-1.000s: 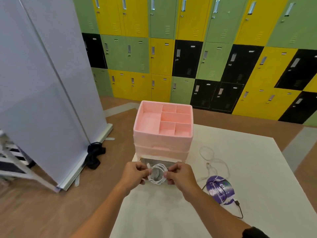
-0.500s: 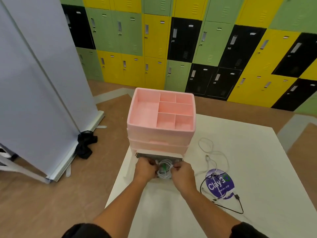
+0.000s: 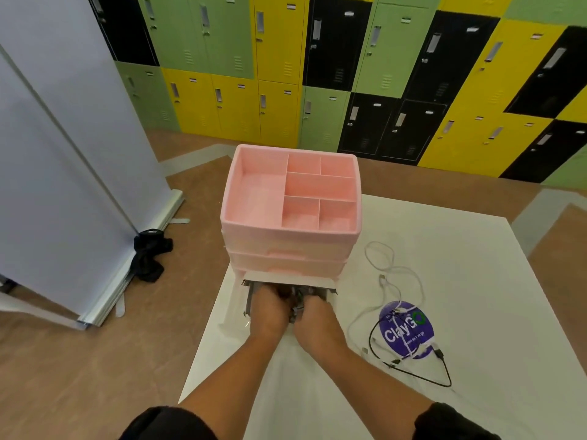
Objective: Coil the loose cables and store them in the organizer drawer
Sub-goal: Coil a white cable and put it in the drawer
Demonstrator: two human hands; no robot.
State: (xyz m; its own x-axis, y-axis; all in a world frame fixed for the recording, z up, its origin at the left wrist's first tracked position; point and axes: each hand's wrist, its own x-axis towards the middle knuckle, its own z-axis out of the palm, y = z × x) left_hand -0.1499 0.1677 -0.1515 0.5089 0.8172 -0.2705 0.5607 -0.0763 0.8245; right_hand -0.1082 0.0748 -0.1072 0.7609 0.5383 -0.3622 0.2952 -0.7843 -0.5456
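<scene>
Left hand [image 3: 268, 312] and right hand [image 3: 316, 322] side by side inside the open drawer [image 3: 248, 300], coiled cable seemingly beneath, grip indiscernible.

Green-yellow-black lockers [image 3: 286, 74], brown floor [image 3: 95, 360]

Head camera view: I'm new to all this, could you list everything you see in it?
organizer: one, pink, table's far left
drawer: one, whitish, lowest, pulled out
white cable: at least one, loose, right of organizer
black cable: one, loose, crossing the sticker
sticker: one, purple, round, on table
table: one, white
lockers: many, green, yellow, black, back wall
panel: one, pale grey, standing left
cloth: one, black, floor by panel
left hand, right hand: both in the drawer, fingers hidden
</scene>
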